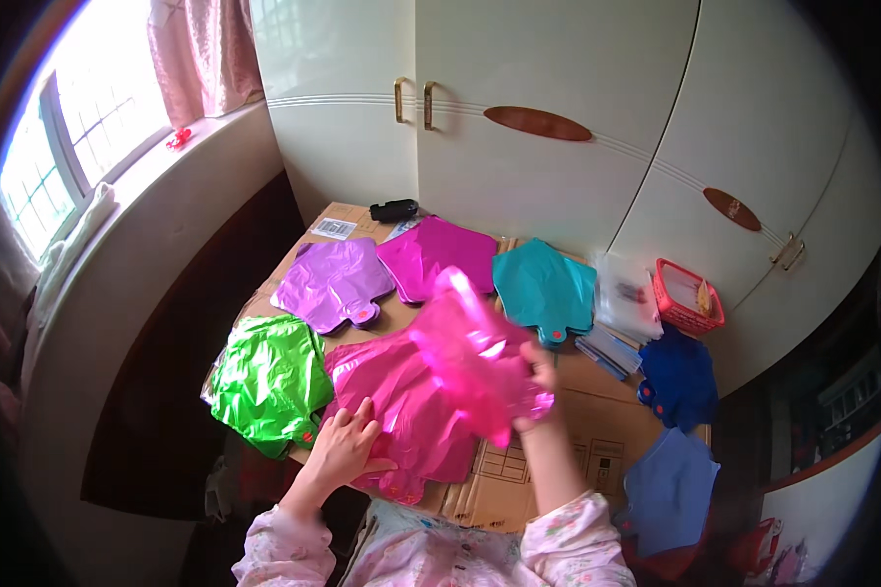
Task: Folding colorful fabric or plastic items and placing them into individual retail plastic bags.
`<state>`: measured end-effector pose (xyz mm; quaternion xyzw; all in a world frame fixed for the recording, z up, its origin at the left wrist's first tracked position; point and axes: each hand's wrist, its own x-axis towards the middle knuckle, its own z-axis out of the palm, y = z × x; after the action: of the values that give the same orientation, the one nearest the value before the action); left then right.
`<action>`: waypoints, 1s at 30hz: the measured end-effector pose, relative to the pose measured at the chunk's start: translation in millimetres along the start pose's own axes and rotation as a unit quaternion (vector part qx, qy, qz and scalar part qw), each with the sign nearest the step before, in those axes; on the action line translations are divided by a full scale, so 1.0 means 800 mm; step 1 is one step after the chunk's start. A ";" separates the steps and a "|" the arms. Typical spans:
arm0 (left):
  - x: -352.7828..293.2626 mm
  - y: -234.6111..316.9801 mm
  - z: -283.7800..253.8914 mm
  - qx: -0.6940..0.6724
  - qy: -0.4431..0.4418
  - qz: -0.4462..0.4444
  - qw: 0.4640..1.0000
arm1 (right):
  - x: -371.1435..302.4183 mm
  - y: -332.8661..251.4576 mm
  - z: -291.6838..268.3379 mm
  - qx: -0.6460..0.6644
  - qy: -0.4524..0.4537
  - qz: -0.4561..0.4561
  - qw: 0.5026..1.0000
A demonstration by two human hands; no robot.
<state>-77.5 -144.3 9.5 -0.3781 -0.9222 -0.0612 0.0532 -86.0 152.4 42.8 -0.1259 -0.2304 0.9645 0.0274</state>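
Observation:
My right hand [537, 377] grips a shiny pink foil balloon [472, 347], flat and uninflated, lifted and blurred by motion. Below it, a pile of darker pink foil balloons [426, 445] lies at the near middle of the cardboard. My left hand [350, 447] rests on that pile's left part, its fingers stretched out and apart. Just left of the pile sits a bright green foil pile [269, 382]. Behind are light purple [333, 282], magenta [440, 256] and teal [546, 284] foil piles, some showing a tab with a red dot.
The cardboard [519, 479] bears everything. At its right are clear plastic bags [625, 293], a red basket [690, 318], dark blue foil [677, 377] and pale blue foil [671, 484]. A black object [394, 210] lies at the back, before white cabinets [548, 59]. A window is at left.

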 end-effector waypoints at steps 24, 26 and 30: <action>0.089 0.183 -0.212 -0.246 0.090 0.555 0.790 | -0.187 -0.027 -0.139 -0.799 -0.210 -0.201 0.526; 0.063 0.207 -0.213 -0.249 0.100 0.571 0.776 | -0.184 -0.020 -0.138 -0.784 -0.235 -0.205 0.537; 0.064 0.217 -0.196 -0.372 0.054 0.612 0.696 | -0.179 -0.022 -0.156 -0.770 -0.240 -0.238 0.541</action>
<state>16.7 -10.6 184.5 -0.8438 -0.3847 -0.3737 -0.0168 84.2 206.6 -24.2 0.1968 -0.9040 0.3683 0.0920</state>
